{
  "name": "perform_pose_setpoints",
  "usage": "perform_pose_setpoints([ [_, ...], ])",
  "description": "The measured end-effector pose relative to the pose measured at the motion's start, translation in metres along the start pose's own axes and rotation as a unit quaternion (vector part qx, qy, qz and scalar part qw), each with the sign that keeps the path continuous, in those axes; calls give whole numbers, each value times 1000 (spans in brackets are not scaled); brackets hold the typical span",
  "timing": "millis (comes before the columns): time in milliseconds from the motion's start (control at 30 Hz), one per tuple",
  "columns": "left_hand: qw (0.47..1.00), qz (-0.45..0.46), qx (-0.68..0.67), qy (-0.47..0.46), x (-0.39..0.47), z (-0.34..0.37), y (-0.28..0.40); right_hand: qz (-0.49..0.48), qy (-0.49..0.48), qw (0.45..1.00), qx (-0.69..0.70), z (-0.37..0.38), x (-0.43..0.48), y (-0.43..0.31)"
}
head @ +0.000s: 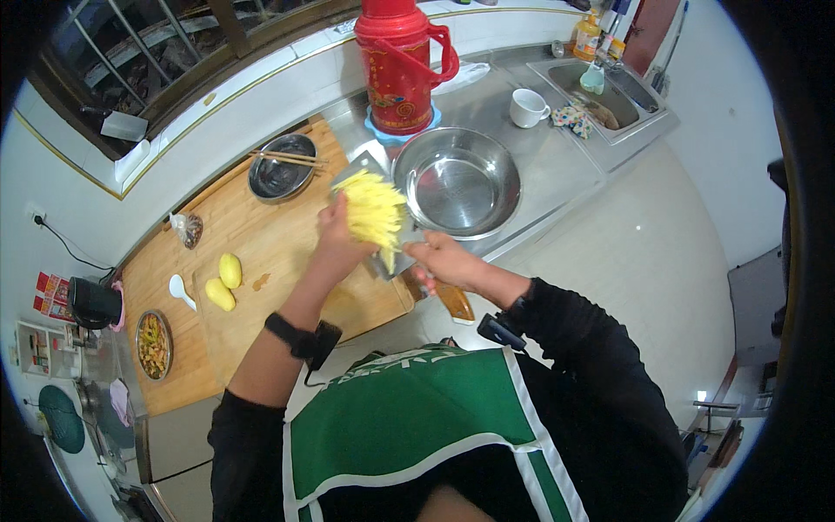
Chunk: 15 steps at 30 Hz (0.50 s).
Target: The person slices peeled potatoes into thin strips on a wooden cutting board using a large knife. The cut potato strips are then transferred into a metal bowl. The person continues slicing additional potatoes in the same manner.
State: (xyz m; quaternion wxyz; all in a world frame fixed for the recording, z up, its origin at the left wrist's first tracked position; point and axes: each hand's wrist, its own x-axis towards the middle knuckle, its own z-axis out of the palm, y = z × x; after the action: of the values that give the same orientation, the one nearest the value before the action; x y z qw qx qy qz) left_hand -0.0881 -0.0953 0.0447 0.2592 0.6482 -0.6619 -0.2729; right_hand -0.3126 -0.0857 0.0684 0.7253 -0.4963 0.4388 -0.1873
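A heap of yellow potato strips (372,207) lies on the flat blade of a kitchen cleaver (396,266). My left hand (342,238) steadies the heap, thumb over its near side. The cleaver's brown handle (455,303) is in the grip of my right hand (450,261). Just right of the blade is a stainless steel basin (456,189), its visible inside bare and shiny. Blade and strips are above the right end of the wooden cutting board (293,287). Two peeled potatoes (229,270) (220,294) rest on the board to the left.
A metal bowl (280,175) with chopsticks (287,157) across it stands behind the board. Beyond the basin rises a red thermos flask (399,78). A white mug (528,108) and a sink (623,111) are at right; a white spoon (181,290) and a bowl of chopped food (154,344) at left.
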Motion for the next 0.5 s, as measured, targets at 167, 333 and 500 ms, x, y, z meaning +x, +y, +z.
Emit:
perform_pose_setpoints([
  [167, 994, 77, -29, -75, 65, 51, 51, -5, 120, 992, 27, -53, -24, -12],
  [333, 988, 106, -7, -113, 101, 105, 69, 27, 166, 985, 43, -101, -17, -9],
  [500, 981, 140, 45, -130, 106, 122, 73, 60, 183, 974, 116, -129, -11, 2],
])
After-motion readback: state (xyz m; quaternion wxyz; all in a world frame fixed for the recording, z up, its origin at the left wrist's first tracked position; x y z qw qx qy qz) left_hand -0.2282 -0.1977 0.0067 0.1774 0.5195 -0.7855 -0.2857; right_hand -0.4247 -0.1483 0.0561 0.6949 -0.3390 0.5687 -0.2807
